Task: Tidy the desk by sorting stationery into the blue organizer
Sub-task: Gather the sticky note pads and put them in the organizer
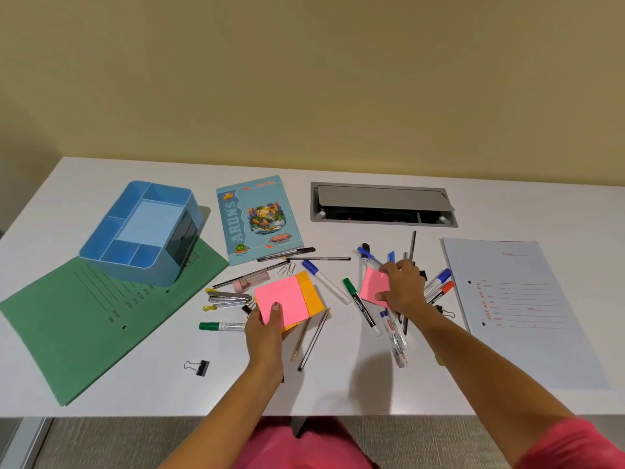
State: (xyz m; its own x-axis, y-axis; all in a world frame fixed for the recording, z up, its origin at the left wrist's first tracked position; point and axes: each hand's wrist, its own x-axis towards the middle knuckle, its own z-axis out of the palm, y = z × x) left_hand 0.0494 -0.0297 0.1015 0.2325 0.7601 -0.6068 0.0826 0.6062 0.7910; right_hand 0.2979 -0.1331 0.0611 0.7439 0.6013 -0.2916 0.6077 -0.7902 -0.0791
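The left hand (264,328) pinches a pink sticky-note pad (282,299) stacked on an orange pad (313,294); the right hand (404,286) grips a smaller pink pad (372,286) above scattered markers (whiteboard type). The blue organizer (142,231) sits far left on a green folder (84,316)

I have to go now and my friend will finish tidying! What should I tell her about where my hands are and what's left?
Left hand: holding the pink and orange sticky note stack, thumb on top, near the desk's middle.
Right hand: gripping a smaller pink sticky pad above the marker pile.
Blue organizer: far left, sitting on the green folder; no loose stationery seen inside.
Done: nothing sorted yet.
Left: both sticky pads, markers, pens and pencils, stapler, binder clip, paper clips all go into the organizer.
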